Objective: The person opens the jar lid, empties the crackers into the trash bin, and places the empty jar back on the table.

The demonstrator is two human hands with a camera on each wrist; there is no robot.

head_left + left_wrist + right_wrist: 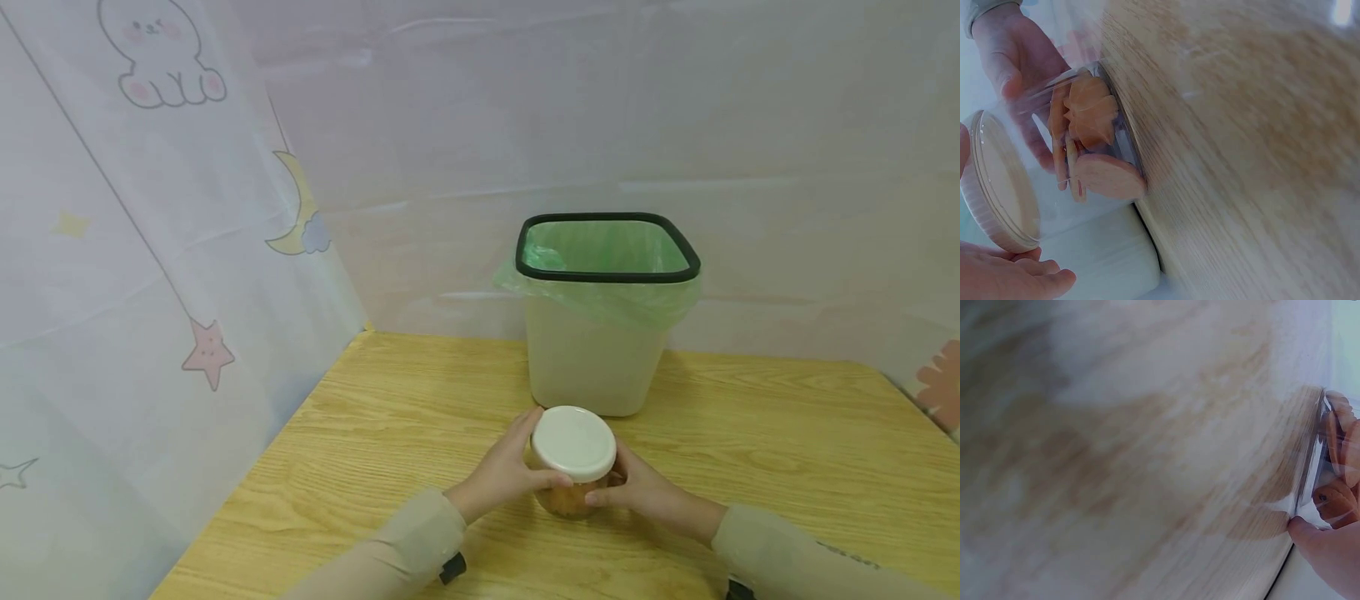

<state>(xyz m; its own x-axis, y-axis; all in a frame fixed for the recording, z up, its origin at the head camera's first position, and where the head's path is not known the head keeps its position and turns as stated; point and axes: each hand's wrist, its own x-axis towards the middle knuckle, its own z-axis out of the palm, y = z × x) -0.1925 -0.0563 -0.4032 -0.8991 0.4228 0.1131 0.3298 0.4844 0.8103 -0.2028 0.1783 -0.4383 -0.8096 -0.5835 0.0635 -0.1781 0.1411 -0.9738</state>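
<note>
From where I stand, the left hand [504, 473] is at the white lid [573, 443], thumb at its near edge and fingers round the far side, pinching the rim. The jar [564, 502] under it is in the middle of the desk [390, 400], its base seemingly resting on the wood. I'd guess it is light and stiff, being partly filled, with smooth walls that could slip; whether glass or plastic, I cannot tell. The biscuit-like pieces [1092, 112] inside look brittle, so a gentle hold suits them. To the right, the right hand [651, 493] curls its thumb and fingers round the lower wall. These 2 places seem the right ones to grip: the lid by its ridged edge, the body low down.

As for materials, at the left a pale, creased sheet carries a pink star [208, 357] with 5 points. The desk has a yellowish, streaky wood grain. The lid is a flat, matte disc over a clear cylinder; 1 piece inside is scalloped, another a rounded oval. Just behind, and reaching further right, stands a smooth, tapering bin [588, 358] with a squarish black rim [609, 276] over a thin, crinkled green liner [660, 304].
</note>
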